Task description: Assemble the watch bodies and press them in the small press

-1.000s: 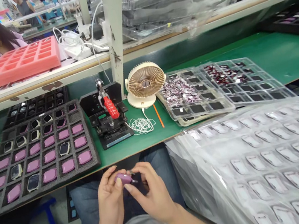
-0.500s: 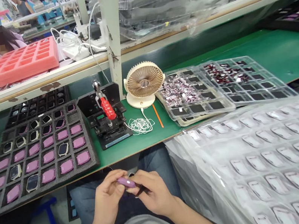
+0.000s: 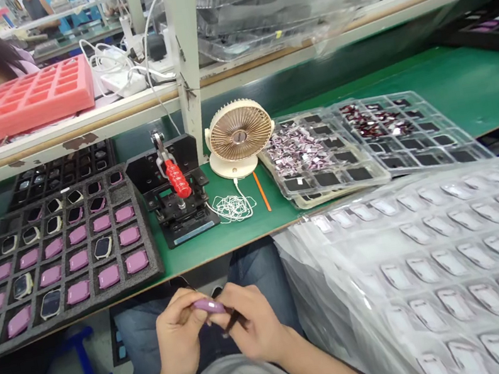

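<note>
Over my lap, below the bench edge, both hands meet on one small purple watch case (image 3: 210, 306). My left hand (image 3: 179, 339) pinches its left end with fingers curled round it. My right hand (image 3: 252, 325) is closed on its right end, and a thin dark piece (image 3: 234, 321) sticks out between those fingers. What that piece is I cannot make out. The nearest bench item is a black foam tray (image 3: 150, 264) holding several more purple cases and some dark-faced ones.
A black lever press with a red handle (image 3: 175, 190) stands on the green bench (image 3: 453, 89), beside a small beige fan (image 3: 237, 138) and a coiled white cord. Clear compartment trays (image 3: 372, 174) and bagged blister sheets (image 3: 434, 258) fill the right. Another person sits at far left behind a pink tray (image 3: 25, 103).
The purple case has turned from tilted up toward me to lying flatter. Both hands have sunk slightly lower and closer together; my left fingers have closed in tighter.
</note>
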Motion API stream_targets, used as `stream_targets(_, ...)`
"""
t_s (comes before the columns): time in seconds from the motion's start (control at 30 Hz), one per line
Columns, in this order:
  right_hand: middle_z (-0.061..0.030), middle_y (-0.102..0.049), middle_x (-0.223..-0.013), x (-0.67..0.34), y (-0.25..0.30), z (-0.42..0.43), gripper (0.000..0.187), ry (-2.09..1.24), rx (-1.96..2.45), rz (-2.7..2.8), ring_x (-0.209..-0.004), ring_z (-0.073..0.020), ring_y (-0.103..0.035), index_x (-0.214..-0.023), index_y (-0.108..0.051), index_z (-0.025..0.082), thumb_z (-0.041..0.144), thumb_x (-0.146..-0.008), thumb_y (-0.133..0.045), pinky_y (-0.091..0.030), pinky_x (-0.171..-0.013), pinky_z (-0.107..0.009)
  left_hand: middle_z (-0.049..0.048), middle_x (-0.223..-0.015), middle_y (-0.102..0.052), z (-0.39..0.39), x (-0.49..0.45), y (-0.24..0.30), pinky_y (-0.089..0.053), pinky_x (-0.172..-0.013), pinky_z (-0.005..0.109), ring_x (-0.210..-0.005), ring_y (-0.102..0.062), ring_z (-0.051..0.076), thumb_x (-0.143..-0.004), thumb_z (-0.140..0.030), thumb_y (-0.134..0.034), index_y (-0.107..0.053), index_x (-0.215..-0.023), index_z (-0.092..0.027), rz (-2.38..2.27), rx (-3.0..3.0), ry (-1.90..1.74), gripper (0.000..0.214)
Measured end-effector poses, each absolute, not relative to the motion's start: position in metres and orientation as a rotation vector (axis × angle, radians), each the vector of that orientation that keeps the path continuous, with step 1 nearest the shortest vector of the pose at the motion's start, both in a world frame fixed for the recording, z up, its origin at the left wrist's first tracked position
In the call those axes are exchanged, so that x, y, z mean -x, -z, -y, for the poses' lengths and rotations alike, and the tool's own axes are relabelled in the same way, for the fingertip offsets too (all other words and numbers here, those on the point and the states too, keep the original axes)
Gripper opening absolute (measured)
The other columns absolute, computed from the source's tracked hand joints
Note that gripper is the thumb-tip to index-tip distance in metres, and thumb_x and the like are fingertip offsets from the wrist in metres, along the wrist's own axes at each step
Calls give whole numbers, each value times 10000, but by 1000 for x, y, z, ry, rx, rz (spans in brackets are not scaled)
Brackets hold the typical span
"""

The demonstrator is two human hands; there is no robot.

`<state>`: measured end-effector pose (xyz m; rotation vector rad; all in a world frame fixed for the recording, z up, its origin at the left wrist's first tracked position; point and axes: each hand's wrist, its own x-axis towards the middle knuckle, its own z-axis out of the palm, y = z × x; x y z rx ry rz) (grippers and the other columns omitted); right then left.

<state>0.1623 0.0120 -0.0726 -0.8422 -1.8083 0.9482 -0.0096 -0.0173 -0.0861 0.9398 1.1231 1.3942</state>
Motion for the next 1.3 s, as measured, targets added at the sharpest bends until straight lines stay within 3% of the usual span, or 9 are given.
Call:
stream_targets(0.17, 74, -404, -598, -156, 67, -34, 476, -1683, 1087, 1273, -495, -90, -318, -751, -484, 222, 606, -1028, -530, -273, -479, -235, 92, -1196, -717, 0, 8, 75, -665, -815, 355, -994, -751, 244, -844, -349, -851, -759, -1275, -277, -1323, -1092, -1271, 447)
stream_targets(0.37, 117, -266, -521, -160, 61, -48, 587, -2114, 1033, 1103, -447, -68, -156, -696, -452, 227, 748, -935, -579, -135, -419, -229, 87, -1260, -727, -9, 36, 57, -610, -1024, 380, -1150, -710, 219, -971, -58, -629, -714, -1280, -249, -1276, -2221, -1155, 374)
stream_targets(0.47, 25, -492, -521, -165, 44, -65, 612, -1597, 1259, 1463, -483, -112, -435, -648, -599, 194, 678, -1011, -504, -374, -478, -241, 76, -1125, -760, -18, 36, 54, -609, -992, 346, -1077, -725, 201, -979, -34, -600, -683, -1254, -208, -1307, -2304, -1184, 335)
stream_targets(0.57, -95, -776, -1029, -166, 10, -97, 332, -731, 1202, 1545, -882, -218, -716, -1053, -775, 209, 488, -1032, -596, -590, -760, -330, 67, -1091, -748, -43, 20, 58, -613, -971, 358, -1041, -731, 205, -1008, -114, -601, -691, -1160, -221, -1492, -2181, -1317, 207)
stream_targets(0.7, -55, -578, -1556, -153, -29, -143, 462, -316, 782, 1748, -1266, -229, -682, -1471, -601, 314, 269, -1015, -657, -627, -979, -361, 113, -1215, -715, -87, -4, 74, -586, -1044, 472, -1169, -698, 261, -1031, -150, -554, -677, -1183, -214, -1625, -2109, -1395, 206)
stream_targets(0.83, -16, -697, -1420, -135, -43, -172, 417, -198, 553, 1892, -1235, -174, -713, -1373, -680, 297, 102, -1047, -509, -641, -988, -320, 109, -1109, -747, -113, -7, 96, -622, -970, 507, -1066, -733, 279, -1014, -123, -556, -693, -1110, -206, -1670, -2111, -1421, 186)
stream_targets(1.07, -52, -774, -1238, -125, -77, -186, 296, -30, 644, 1526, -948, -157, -778, -1348, -656, 261, 237, -1078, -538, -654, -834, -287, 106, -1109, -756, -120, 4, 114, -638, -985, 438, -1062, -746, 235, -1030, -116, -518, -700, -1147, -195, -1635, -2110, -1476, 230)
stream_targets(1.2, -80, -804, -979, -136, -31, -165, 201, -19, 914, 1607, -852, -178, -761, -1018, -742, 203, 290, -1061, -566, -619, -801, -287, 126, -1164, -742, -103, 5, 114, -644, -983, 430, -1095, -739, 228, -1052, -125, -470, -637, -1344, -190, -1664, -2080, -1539, 342)
stream_targets(1.3, -70, -802, -1150, -141, 25, -158, 252, -235, 1177, 2114, -1064, -181, -757, -1123, -766, 219, 243, -1071, -521, -591, -925, -266, 128, -1169, -747, -79, 3, 112, -651, -966, 444, -1104, -734, 241, -1048, -102, -455, -651, -1343, -194, -1708, -2084, -1538, 366)
